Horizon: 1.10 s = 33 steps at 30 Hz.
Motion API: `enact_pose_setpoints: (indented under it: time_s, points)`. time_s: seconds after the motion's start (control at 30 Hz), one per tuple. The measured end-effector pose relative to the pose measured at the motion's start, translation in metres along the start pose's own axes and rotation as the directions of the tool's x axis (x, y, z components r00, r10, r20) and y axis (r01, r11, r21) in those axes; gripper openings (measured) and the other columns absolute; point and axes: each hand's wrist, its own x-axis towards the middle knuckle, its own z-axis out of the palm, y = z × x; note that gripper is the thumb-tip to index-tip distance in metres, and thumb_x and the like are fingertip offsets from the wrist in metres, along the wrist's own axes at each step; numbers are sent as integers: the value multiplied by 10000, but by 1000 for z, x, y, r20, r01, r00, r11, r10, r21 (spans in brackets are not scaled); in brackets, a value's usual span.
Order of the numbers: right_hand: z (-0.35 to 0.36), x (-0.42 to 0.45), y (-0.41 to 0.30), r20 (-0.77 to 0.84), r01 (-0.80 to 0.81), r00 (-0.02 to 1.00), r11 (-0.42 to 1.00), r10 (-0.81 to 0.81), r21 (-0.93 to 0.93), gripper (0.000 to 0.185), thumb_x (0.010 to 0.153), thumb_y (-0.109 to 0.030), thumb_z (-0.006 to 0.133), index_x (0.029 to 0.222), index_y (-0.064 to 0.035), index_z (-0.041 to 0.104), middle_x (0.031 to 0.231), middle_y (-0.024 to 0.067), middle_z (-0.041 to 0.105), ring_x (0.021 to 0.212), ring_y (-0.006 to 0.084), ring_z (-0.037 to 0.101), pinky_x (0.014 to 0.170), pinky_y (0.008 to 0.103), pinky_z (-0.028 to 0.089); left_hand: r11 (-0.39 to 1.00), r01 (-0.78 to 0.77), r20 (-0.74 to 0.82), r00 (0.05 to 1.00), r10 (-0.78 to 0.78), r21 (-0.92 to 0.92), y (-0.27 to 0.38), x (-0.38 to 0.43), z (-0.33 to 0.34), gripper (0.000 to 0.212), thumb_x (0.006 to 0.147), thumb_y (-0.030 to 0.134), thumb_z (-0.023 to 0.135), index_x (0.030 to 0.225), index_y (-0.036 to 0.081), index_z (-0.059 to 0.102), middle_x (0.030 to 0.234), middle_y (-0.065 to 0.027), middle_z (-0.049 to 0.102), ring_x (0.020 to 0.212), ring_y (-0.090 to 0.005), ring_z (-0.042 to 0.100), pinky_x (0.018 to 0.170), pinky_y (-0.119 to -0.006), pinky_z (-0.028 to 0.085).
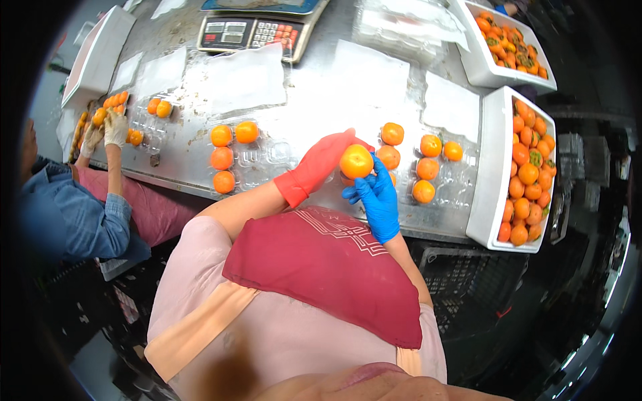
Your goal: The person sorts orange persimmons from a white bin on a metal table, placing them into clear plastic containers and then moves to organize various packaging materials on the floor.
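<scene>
My left hand, in a red glove, reaches over the steel table beside an orange persimmon. Gloved in blue, my right hand has its fingertips on that persimmon's near side. Whether the left fingers touch it is hidden behind the fruit. More persimmons lie partly hidden beneath and behind the hands. To the right, a clear plastic tray bears several persimmons. On the left, another clear tray has persimmons down its left side and one at its top right.
White foam boxes of persimmons stand at the right. A digital scale and white liner sheets lie across the table. Stacked clear trays are at the back. At left, a co-worker's gloved hands handle fruit near another foam box.
</scene>
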Motion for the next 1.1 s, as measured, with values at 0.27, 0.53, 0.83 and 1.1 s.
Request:
enact_pose_setpoints:
  time_s: [0.27,0.53,0.83,1.1]
  points:
    - [2,5,12,-40,131,990,984,-137,-118,621,857,-52,623,1389,-60,304,1084,92,600,897,142,614,739,244,515,982,-176,-42,983,179,65,-4,5,-1,485,983,406,339,1027,37,651,969,-60,637,900,-112,547,872,-268,421]
    - [6,3,6,-48,226,970,954,-240,-199,721,834,-27,640,1435,-74,243,1266,92,492,1060,177,560,854,280,507,987,-152,-6,988,153,54,-2,3,8,480,991,400,296,1157,62,593,978,-52,597,882,-114,517,885,-280,414]
    - [-3,4,13,-131,179,973,979,-191,-99,655,847,-21,616,1415,-65,293,1297,81,478,1116,164,534,921,281,471,981,-192,274,946,176,35,14,-6,9,454,945,285,487,1344,76,431,1330,-73,462,1211,-177,437,1007,-320,368]
    - [-11,8,8,-72,254,961,953,-269,-165,673,853,-42,603,1432,-59,260,1291,122,474,1126,220,524,933,317,450,985,-156,329,928,174,-80,2,4,10,593,847,74,636,1380,78,376,1338,-75,447,1203,-182,442,965,-330,407]
